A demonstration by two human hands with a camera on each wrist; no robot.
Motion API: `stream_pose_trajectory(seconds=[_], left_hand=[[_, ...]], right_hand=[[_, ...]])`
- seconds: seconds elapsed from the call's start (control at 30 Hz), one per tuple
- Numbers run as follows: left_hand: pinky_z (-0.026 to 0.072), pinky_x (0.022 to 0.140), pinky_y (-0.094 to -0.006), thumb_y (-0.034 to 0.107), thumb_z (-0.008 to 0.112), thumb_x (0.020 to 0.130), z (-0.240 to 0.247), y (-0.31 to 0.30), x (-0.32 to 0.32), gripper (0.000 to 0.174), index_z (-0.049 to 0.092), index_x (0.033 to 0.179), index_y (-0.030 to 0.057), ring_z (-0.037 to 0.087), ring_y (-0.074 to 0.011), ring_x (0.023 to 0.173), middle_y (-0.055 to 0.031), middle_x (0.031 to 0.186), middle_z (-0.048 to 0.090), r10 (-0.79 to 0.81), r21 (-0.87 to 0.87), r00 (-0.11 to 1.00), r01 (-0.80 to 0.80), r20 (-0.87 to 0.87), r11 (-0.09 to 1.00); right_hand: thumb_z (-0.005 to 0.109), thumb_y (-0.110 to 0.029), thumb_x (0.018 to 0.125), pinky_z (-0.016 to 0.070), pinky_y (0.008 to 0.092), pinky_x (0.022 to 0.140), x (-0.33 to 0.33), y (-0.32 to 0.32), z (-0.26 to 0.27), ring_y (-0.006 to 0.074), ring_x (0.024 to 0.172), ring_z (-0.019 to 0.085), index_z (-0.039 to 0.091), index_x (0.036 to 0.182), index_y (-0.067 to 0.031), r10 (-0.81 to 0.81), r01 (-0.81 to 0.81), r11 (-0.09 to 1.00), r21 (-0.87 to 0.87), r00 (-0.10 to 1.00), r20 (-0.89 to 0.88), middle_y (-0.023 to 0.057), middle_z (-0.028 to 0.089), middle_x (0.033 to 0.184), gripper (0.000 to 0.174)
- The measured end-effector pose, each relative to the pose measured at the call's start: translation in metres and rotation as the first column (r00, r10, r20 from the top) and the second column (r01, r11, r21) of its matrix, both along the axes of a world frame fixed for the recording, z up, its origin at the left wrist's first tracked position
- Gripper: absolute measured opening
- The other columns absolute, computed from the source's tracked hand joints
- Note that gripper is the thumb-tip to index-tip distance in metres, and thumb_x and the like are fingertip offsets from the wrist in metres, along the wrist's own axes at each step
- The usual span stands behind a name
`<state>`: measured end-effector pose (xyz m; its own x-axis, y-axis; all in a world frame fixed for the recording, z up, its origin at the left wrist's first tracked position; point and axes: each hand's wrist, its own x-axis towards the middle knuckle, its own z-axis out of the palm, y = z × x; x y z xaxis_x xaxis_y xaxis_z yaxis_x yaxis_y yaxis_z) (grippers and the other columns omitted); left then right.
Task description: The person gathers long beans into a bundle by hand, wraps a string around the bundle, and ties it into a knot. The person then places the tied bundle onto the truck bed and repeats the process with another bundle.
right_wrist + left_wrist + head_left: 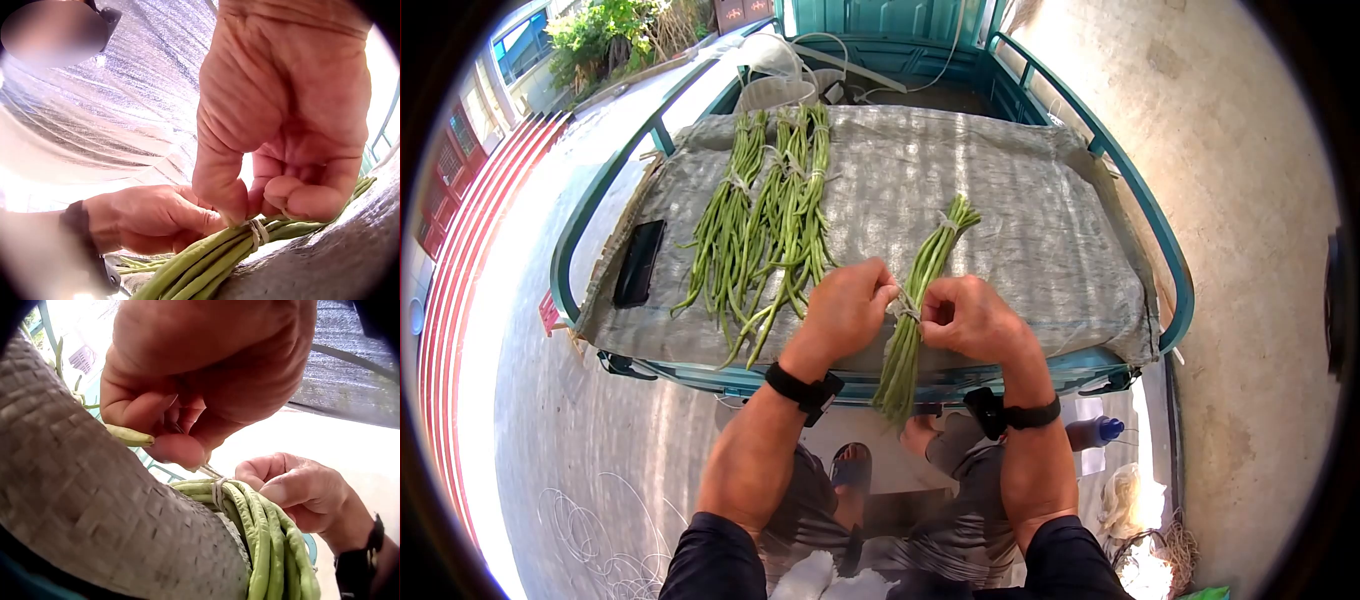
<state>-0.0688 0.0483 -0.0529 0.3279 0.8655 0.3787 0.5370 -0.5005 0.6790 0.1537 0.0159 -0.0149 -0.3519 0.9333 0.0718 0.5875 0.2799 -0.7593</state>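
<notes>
A bundle of long green beans (928, 262) lies on the grey woven sheet, its lower ends hanging over the front edge. A pale tie circles it near the middle (259, 235), with another tie near its top. My left hand (847, 308), at the bundle's left, pinches a thin strand of the tie, seen in the left wrist view beside the beans (269, 531). On the right side, my right hand (972, 318) has its fingertips curled at the tie, thumb and finger against it in the right wrist view.
Several tied bean bundles (785, 200) lie at the left on the sheet (880, 170), near a dark phone (639, 263). A bucket (776, 92) stands behind. Green metal rails (1145, 215) flank the sheet. A blue-capped bottle (1093, 432) is below at right.
</notes>
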Motion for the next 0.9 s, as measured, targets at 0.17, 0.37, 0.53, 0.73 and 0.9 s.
stream_pose_trajectory(seconds=[0.17, 0.37, 0.53, 0.73, 0.9], left_hand=[[0.0510, 0.066, -0.0448, 0.018, 0.071, 0.097, 0.004, -0.007, 0.005, 0.013, 0.069, 0.097, 0.0050, 0.068, -0.0357, 0.074, -0.0158, 0.079, 0.069, 0.063, 0.008, 0.996, -0.063, -0.070, 0.998], [0.0528, 0.076, -0.0494, 0.017, 0.067, 0.099, 0.007, -0.011, 0.006, 0.013, 0.066, 0.106, 0.0053, 0.069, -0.0410, 0.086, -0.0186, 0.093, 0.071, 0.107, 0.048, 0.991, -0.103, -0.086, 0.993], [0.0538, 0.073, -0.0443, 0.007, 0.060, 0.101, 0.018, -0.004, 0.007, 0.014, 0.059, 0.115, 0.0023, 0.070, -0.0347, 0.078, -0.0179, 0.110, 0.069, 0.254, 0.290, 0.957, -0.284, 0.137, 0.914], [0.0527, 0.066, -0.0320, -0.008, 0.048, 0.100, 0.045, -0.009, 0.005, 0.019, 0.057, 0.113, 0.0024, 0.065, -0.0173, 0.069, -0.0100, 0.100, 0.063, 0.263, -0.096, 0.787, -0.253, 0.558, 0.963], [0.0503, 0.062, -0.0252, -0.007, 0.047, 0.100, 0.042, -0.005, 0.001, 0.020, 0.055, 0.115, 0.0022, 0.059, -0.0080, 0.065, -0.0058, 0.099, 0.062, 0.219, -0.063, 0.742, -0.233, 0.633, 0.970]], right_hand=[[0.079, -0.009, 0.080, 0.0493, 0.0298, 0.057, 0.001, 0.000, 0.001, 0.0083, 0.062, 0.059, 0.068, 0.080, 0.0024, 0.012, -0.011, 0.999, -0.044, 1.000, 0.017, 0.0045, 0.065, 0.066, 0.016], [0.080, -0.015, 0.088, 0.0514, 0.0296, 0.054, 0.012, 0.004, -0.007, 0.0108, 0.064, 0.063, 0.071, 0.088, 0.0018, -0.006, -0.008, 0.983, -0.183, 0.997, -0.075, 0.0049, 0.070, 0.075, 0.019], [0.077, -0.024, 0.093, 0.0556, 0.0296, 0.053, 0.017, 0.004, 0.004, 0.0135, 0.066, 0.068, 0.073, 0.099, 0.0030, -0.240, 0.203, 0.946, -0.253, 0.962, -0.126, 0.0069, 0.072, 0.082, 0.028], [0.078, -0.030, 0.097, 0.0505, 0.0267, 0.049, 0.009, 0.008, -0.001, 0.0094, 0.064, 0.065, 0.067, 0.098, 0.0006, -0.356, 0.324, 0.921, -0.217, 0.926, -0.126, 0.0016, 0.064, 0.076, 0.033], [0.079, -0.038, 0.096, 0.0529, 0.0336, 0.054, 0.005, 0.020, -0.031, 0.0164, 0.065, 0.069, 0.063, 0.100, 0.0010, -0.379, 0.385, 0.917, 0.099, 0.922, -0.076, 0.0101, 0.068, 0.074, 0.042]])
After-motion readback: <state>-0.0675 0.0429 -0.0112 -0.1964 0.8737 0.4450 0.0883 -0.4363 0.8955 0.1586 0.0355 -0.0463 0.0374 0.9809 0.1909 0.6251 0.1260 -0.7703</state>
